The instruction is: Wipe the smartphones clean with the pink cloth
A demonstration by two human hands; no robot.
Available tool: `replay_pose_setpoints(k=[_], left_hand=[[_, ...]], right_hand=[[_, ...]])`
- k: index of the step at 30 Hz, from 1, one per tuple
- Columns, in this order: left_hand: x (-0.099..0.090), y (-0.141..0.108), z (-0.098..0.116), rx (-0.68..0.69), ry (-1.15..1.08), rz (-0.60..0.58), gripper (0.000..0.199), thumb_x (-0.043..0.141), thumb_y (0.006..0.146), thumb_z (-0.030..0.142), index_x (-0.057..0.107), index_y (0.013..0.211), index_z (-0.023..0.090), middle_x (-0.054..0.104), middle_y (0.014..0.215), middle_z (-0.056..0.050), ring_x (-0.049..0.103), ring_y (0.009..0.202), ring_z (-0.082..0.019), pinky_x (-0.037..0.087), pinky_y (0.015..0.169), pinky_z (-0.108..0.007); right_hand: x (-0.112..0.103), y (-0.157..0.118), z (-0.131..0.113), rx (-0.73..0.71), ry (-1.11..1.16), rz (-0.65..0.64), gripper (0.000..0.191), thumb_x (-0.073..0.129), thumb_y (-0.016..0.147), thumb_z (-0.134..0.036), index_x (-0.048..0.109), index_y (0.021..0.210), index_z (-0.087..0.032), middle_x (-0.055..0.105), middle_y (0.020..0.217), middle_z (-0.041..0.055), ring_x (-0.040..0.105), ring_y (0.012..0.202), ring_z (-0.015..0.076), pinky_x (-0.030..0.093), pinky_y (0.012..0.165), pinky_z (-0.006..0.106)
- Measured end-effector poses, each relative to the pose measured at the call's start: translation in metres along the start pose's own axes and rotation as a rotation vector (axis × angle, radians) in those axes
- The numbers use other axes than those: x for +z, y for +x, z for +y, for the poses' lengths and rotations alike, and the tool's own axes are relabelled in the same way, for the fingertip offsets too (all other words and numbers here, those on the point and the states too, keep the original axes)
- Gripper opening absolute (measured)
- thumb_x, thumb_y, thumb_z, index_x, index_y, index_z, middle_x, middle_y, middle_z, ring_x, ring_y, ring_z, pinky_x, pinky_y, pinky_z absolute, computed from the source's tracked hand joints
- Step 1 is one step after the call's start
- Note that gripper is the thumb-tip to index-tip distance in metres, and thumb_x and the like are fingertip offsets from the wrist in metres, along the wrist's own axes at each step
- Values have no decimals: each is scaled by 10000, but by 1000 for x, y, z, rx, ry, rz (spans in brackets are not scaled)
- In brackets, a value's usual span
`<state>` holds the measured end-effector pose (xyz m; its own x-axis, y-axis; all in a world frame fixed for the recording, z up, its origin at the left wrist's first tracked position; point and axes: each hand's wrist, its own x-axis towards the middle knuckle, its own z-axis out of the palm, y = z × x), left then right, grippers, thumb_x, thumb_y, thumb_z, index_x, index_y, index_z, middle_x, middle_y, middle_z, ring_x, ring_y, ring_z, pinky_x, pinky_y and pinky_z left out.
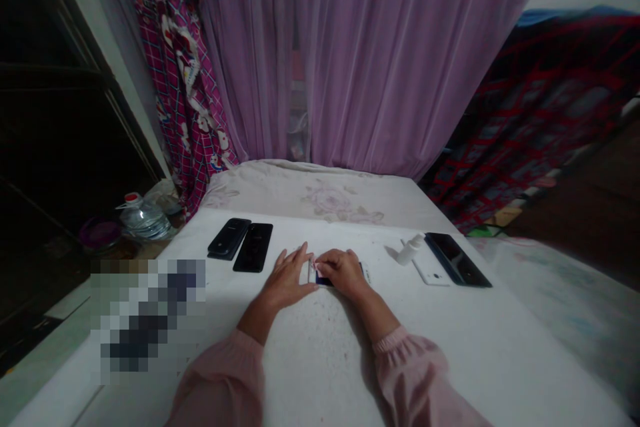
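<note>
A white smartphone with a dark screen lies sideways on the white table cover in front of me, partly hidden by both hands. My left hand grips its left end, thumb along the near edge and fingers at the far edge. Over the screen, my right hand is closed with fingertips pinching a small pinkish-white cloth, which touches the glass. Most of the cloth is hidden by the fingers.
Two dark phones lie at the left. At the right are a small white spray bottle, a white phone and dark phones. A blurred patch covers the left edge. Purple curtains hang behind; a water jug stands left.
</note>
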<state>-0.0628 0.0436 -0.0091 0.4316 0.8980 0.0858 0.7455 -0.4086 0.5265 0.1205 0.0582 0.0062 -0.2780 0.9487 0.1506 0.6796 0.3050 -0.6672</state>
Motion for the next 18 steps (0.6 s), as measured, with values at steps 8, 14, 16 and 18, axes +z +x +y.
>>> replay_pose_setpoints(k=[8,14,16,18], left_hand=[[3,1,-2,-4,-10,11,955,646,801,380,21,1504,218,500,1431,-66,288,1413,-210,66,1179,-462],[2,1,-2,3,-8,7,965,646,800,377,3,1504,226,498,1434,-61,265,1422,-210,60,1177,-468],[2,1,-2,3,-8,2,958,642,800,356,5,1504,230,497,1435,-58,262,1424,-212,58,1176,-476],[2,1,-2,4,-4,2,949,635,802,345,8,1504,231,497,1435,-55,263,1424,-213,59,1176,-479]], right_hand=[[-16,-14,6,-139,37,-194,103,648,813,-275,745,778,-289,740,923,22,559,1164,289,35,1066,624],[-27,-21,18,-139,41,-204,107,645,814,-325,743,775,-303,746,952,23,486,1263,318,-30,1053,646],[-23,-18,20,-104,13,-109,132,614,835,-297,732,778,-285,745,937,25,586,1133,285,-1,1058,633],[-19,-15,21,-66,-4,-11,134,594,847,-275,721,807,-268,742,944,28,643,996,241,49,1067,608]])
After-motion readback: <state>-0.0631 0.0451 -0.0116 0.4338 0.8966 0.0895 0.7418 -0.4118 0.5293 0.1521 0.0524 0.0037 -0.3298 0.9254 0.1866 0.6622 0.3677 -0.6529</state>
